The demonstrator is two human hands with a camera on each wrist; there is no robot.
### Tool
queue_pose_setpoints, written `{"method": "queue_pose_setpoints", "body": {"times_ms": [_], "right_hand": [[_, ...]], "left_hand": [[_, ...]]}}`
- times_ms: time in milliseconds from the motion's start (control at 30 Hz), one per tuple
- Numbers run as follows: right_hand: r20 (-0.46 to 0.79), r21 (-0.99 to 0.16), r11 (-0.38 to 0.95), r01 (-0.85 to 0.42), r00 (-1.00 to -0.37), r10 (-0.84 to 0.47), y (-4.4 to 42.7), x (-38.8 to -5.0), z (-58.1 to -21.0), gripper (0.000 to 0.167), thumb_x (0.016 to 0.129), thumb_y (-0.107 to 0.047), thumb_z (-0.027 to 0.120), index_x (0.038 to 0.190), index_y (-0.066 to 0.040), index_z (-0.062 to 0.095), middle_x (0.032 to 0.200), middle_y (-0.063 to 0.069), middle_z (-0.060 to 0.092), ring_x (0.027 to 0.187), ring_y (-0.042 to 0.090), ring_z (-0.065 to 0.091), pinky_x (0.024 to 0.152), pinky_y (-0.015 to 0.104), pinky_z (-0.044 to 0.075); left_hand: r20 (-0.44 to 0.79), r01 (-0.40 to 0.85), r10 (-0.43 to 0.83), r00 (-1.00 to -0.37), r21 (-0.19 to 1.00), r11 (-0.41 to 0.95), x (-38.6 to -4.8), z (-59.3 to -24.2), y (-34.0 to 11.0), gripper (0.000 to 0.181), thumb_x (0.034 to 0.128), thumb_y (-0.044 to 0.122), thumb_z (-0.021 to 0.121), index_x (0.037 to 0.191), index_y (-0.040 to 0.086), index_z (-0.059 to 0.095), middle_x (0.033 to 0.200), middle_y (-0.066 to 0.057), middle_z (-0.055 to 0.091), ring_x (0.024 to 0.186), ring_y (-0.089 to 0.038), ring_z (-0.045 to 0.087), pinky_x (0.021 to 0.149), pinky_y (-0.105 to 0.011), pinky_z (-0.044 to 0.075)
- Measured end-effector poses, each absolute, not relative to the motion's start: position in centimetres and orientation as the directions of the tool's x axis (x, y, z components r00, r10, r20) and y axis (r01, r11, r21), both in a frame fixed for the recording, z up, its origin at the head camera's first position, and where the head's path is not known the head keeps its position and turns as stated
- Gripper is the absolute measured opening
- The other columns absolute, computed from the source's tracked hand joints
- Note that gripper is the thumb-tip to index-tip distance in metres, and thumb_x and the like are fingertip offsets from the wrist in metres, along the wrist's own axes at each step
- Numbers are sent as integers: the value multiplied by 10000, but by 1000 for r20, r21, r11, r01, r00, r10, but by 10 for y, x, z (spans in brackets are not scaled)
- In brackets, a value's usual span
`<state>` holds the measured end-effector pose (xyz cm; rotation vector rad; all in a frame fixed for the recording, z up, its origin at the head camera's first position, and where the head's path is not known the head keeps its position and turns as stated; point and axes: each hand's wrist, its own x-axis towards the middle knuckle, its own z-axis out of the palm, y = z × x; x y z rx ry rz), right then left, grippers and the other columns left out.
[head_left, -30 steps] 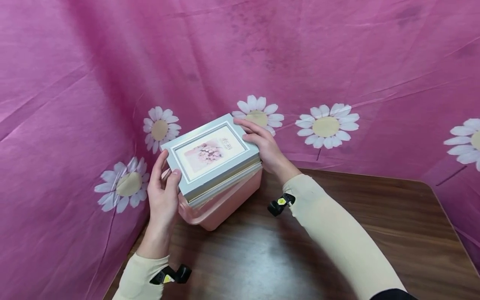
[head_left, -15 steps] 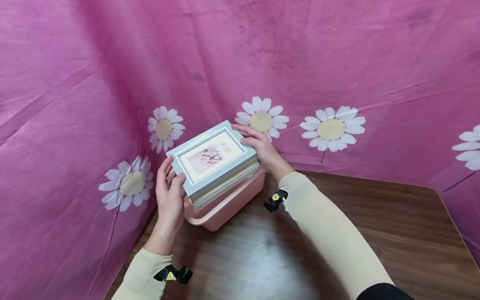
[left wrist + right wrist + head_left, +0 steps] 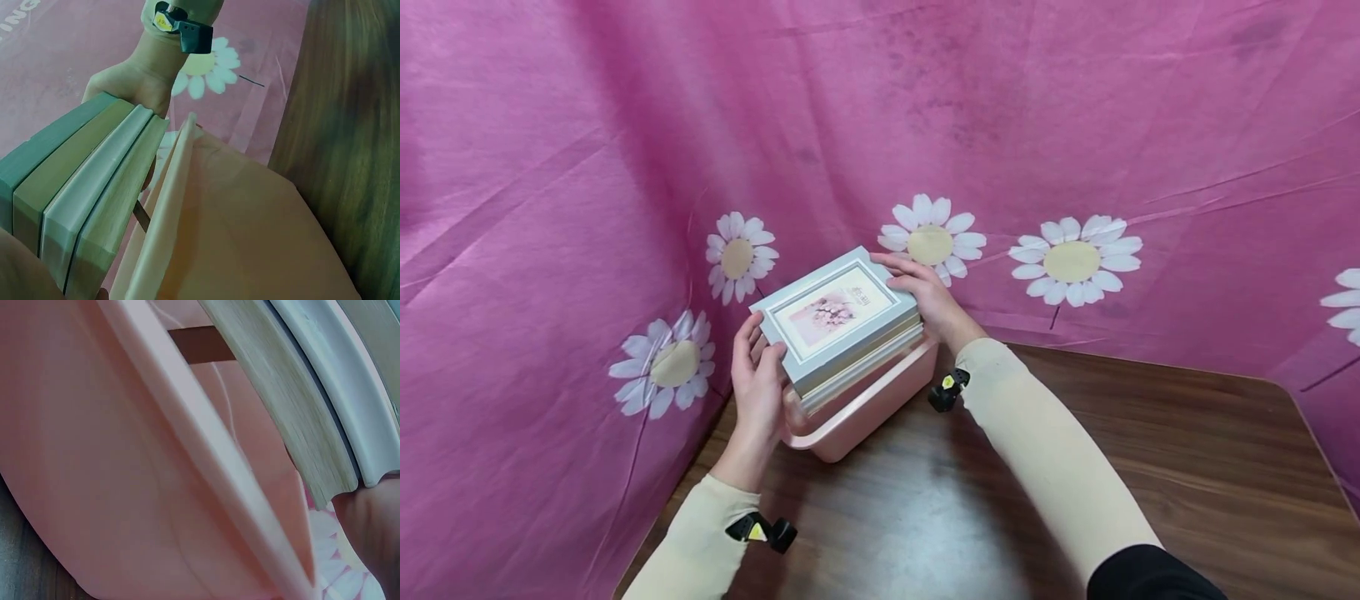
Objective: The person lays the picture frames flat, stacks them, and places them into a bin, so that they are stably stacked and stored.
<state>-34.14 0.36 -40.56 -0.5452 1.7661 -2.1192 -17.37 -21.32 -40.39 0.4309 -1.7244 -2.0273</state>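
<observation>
A stack of several picture frames (image 3: 857, 363) is held over a pink plastic bin (image 3: 874, 415). On top lies a light blue picture frame (image 3: 758, 309) with a pink flower print; tan, white and pale wood-toned edges show beneath it in the left wrist view. My left hand (image 3: 756, 390) grips the stack's near left end, thumb by the top frame's edge. At the far right end, my right hand (image 3: 931, 302) holds it with the thumb on top and fingers along the side. The stack's underside is hidden in the head view.
The bin stands on a dark wood table (image 3: 1150, 450), close to the corner of a pink cloth backdrop (image 3: 820, 108) printed with white daisies. In the right wrist view, the bin's rim (image 3: 206, 450) runs below the stack, and a brown slot shows in its far wall.
The head view has turned slightly, so the backdrop sits further right. My left hand and the stack's left end have shifted right and a little down. Both hands keep their grip.
</observation>
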Motion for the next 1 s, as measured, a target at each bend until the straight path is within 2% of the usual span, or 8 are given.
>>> {"method": "queue_pose_setpoints", "body": {"times_ms": [133, 233, 467, 633, 800, 1000], "right_hand": [[49, -985, -171, 38, -876, -479, 3, -346, -412, 571, 1018, -67, 535, 1587, -118, 543, 1699, 69, 468, 1492, 318, 478, 1099, 362, 489], [28, -984, -169, 61, -876, -481, 2, -349, -417, 576, 1017, -69, 525, 1589, -132, 543, 1697, 73, 470, 1488, 324, 477, 1118, 398, 488], [-64, -979, -135, 151, -864, -500, -2, -354, -428, 561, 1029, -90, 529, 1571, -224, 583, 1723, 10, 437, 1545, 294, 424, 1224, 509, 430], [-95, -977, -111, 181, -840, -533, -6, -357, -433, 580, 1027, -53, 522, 1582, -216, 570, 1741, -37, 414, 1606, 273, 350, 1281, 537, 378], [-130, -972, -101, 212, -845, -519, -7, -361, -433, 580, 1011, -21, 532, 1561, -195, 595, 1724, -69, 438, 1586, 277, 374, 1257, 543, 415], [-170, -971, -55, 231, -839, -517, -7, -367, -432, 583, 1013, -38, 537, 1560, -230, 599, 1730, -48, 418, 1492, 301, 472, 1157, 468, 500]], "left_hand": [[30, 102, -534, -845, 989, -105, -179, -405, -213, 602, 986, 5, 486, 1568, 155, 463, 1543, -114, 499, 1281, -196, 547, 847, -228, 583], [21, 93, -549, -836, 990, -104, -184, -407, -212, 604, 960, -3, 483, 1545, 146, 477, 1525, -114, 498, 1279, -202, 539, 881, -235, 560], [-59, 67, -574, -817, 978, -196, -191, -414, -213, 593, 924, -22, 473, 1493, 144, 493, 1422, -38, 469, 1229, -161, 518, 967, -266, 510], [-105, 40, -595, -797, 973, -225, -194, -417, -216, 580, 919, -21, 465, 1475, 139, 502, 1367, -26, 471, 1203, -155, 520, 964, -257, 492], [-116, 21, -595, -795, 976, -218, -200, -421, -216, 590, 932, -22, 463, 1502, 128, 492, 1410, -54, 490, 1203, -158, 521, 953, -238, 492], [-141, 24, -588, -796, 964, -264, -203, -426, -213, 611, 936, -30, 448, 1528, 121, 475, 1466, -72, 459, 1217, -176, 514, 960, -256, 509]]}}
